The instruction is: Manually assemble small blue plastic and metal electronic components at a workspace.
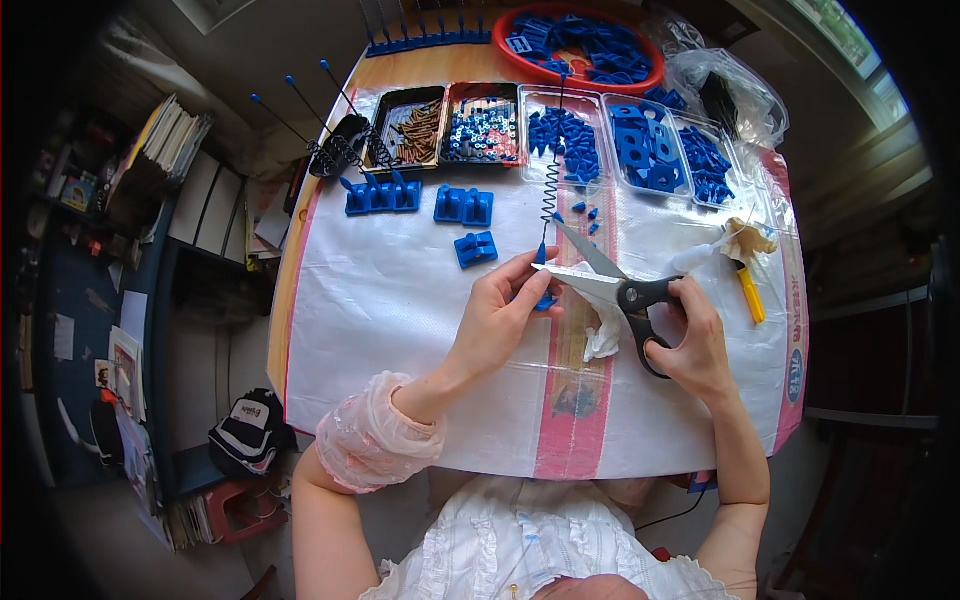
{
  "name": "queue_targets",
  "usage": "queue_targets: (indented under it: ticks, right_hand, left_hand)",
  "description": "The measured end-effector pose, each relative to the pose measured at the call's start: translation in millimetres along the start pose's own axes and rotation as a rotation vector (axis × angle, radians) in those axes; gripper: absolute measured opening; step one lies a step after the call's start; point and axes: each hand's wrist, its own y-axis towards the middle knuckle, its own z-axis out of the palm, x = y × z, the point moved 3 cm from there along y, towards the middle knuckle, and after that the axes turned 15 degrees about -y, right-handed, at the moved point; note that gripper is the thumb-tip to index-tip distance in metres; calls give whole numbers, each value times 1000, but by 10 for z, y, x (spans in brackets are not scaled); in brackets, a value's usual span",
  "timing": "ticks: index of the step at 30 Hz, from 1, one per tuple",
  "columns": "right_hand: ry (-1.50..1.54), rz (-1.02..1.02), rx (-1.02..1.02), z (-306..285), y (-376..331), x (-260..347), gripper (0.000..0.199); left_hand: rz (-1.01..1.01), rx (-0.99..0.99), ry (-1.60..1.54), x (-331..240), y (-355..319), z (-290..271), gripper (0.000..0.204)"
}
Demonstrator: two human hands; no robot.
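Note:
My left hand (492, 318) pinches a small blue plastic base (541, 256) over the middle of the table. A thin black wire with a coiled spring section (551, 190) rises from that base, with a blue tip at its top end. In my right hand (698, 342) is a pair of scissors (604, 283) with black handles, its blades spread apart. The lower blade's tip reaches beside the blue base and my left fingertips. Some small blue pieces (592, 214) lie just beyond the blades. A crumpled white tissue (602, 335) rests under the scissors.
Across the back stand black trays of brown screws (416, 130) and small nuts (480, 130), clear boxes of blue parts (648, 145), and a red basin (655, 82). Joined blue bases (384, 196) sit at left. A yellow-handled tool (750, 292) lies at right, near a plastic bag (735, 90).

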Motion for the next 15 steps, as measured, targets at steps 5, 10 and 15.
queue_targets:
  ticks: [5,10,15]
  right_hand:
    - [-9,30,21,-14,-5,2,53]
    - [-7,28,7,-20,-6,15,53]
    - [-19,21,7,-23,-7,20,53]
  left_hand:
    - [4,-18,-15,-21,3,15,39]
    - [-2,-7,-27,-27,9,-13,38]
    - [7,-22,-12,-27,11,-13,37]
